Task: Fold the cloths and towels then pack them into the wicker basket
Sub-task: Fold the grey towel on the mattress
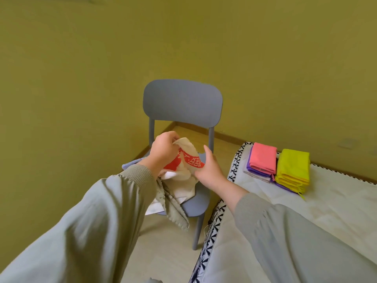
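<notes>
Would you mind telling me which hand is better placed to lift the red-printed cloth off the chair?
Probably the left hand: it grips the red-printed cloth at its top, above the chair. The right hand only touches its lower side, thumb raised.

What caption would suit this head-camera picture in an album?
Left hand and right hand hold a red-printed cream cloth over a grey chair, folded pink stack and yellow stack on the mattress nearby.
</notes>
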### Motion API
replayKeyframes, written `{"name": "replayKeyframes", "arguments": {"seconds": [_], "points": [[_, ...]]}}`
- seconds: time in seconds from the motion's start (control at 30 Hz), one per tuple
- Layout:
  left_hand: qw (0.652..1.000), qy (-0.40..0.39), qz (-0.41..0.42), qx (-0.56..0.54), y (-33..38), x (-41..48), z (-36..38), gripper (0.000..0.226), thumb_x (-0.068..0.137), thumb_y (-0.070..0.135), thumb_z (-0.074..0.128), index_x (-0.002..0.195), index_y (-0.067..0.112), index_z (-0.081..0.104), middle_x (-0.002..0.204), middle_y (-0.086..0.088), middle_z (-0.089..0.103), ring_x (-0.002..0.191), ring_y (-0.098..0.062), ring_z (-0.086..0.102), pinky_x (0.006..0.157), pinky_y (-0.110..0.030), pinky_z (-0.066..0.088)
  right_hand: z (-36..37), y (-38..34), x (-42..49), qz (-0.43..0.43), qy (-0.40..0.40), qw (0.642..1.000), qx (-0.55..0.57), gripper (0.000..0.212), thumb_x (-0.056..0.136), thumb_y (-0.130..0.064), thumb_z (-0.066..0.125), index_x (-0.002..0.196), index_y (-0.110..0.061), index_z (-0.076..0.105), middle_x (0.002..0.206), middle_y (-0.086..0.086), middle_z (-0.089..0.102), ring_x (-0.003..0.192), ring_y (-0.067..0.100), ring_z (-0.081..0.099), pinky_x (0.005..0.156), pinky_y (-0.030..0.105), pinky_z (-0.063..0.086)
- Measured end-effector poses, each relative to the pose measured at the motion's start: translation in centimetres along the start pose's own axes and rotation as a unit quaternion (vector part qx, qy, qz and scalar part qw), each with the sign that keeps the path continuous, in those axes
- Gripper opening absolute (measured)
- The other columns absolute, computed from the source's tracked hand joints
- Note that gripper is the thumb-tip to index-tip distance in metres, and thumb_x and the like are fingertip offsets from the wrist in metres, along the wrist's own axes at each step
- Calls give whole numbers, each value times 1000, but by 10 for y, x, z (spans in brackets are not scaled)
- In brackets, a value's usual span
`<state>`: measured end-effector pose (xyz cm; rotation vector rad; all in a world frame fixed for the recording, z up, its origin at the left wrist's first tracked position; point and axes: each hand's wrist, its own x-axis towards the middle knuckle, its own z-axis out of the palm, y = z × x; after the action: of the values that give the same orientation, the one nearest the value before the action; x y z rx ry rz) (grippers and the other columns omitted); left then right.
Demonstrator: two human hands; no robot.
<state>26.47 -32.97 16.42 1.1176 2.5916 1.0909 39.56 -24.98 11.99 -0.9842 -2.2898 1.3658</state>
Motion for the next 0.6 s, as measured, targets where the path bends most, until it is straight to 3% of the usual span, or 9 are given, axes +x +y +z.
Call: {"name": "replayKeyframes", "arguments": {"seconds": [0.1,0.2,0.27,0.3,0.37,0.4,0.47,0.53,0.6], "points": [[998,-34,-9,-44,-11,-10,12,14,87,4,55,93,10,67,92,-7,68,84,-20,61,73,-32,51,7,10,-1,-22,-6,999,-49,97,82,-14,69,151,-30,3,154,-2,15,138,20,27,97,26,34],[989,-88,-8,-119,-25,-24,29,7,86,9,65,90,8,70,83,-5,69,75,-13,62,73,-28,52,21,23,5,-18,27,999,-37,89,80,-15,69,149,-34,16,148,-1,25,132,20,37,102,35,42],[974,-127,-39,-184,-38,-29,41,12,88,15,65,86,6,72,72,-1,66,62,-4,58,61,-17,47,36,34,15,-2,36,998,-57,63,79,-12,63,136,-31,43,135,1,40,116,22,50,92,37,47],[965,-136,-66,-212,-46,-30,45,18,90,20,63,84,4,72,70,-1,64,60,-6,55,58,-17,44,43,38,20,-2,38,995,-96,43,80,-13,60,121,-25,57,126,2,48,106,23,55,83,35,48],[957,-119,-118,-237,-67,-26,52,30,92,28,58,82,2,71,74,-6,63,68,-16,54,62,-28,44,53,45,27,5,57,986,-156,20,83,-14,54,98,-18,66,113,6,58,90,26,59,70,31,46],[965,-97,-128,-209,-80,-22,54,30,93,29,55,84,6,70,78,-6,63,74,-18,55,66,-31,44,57,50,30,13,74,983,-168,20,85,-12,52,98,-16,67,112,6,58,89,27,59,70,32,46],[990,-84,-105,-28,-105,-17,54,21,91,30,54,98,16,68,87,-2,62,86,-20,57,72,-31,44,59,59,34,13,112,978,-176,23,88,-8,52,107,-11,63,119,5,51,97,27,58,79,35,49],[981,-121,-76,134,-127,-17,57,40,86,35,59,122,18,56,106,-5,62,103,-26,55,80,-33,46,59,66,37,-17,115,980,-162,34,89,-15,55,122,-9,53,134,4,41,114,26,51,90,35,47],[963,-163,-64,207,-143,-16,64,66,81,40,63,138,19,37,126,-9,52,115,-30,48,87,-38,46,64,71,38,-27,42,986,-158,65,88,-34,59,143,-16,31,154,3,18,138,25,27,107,39,36]]}}
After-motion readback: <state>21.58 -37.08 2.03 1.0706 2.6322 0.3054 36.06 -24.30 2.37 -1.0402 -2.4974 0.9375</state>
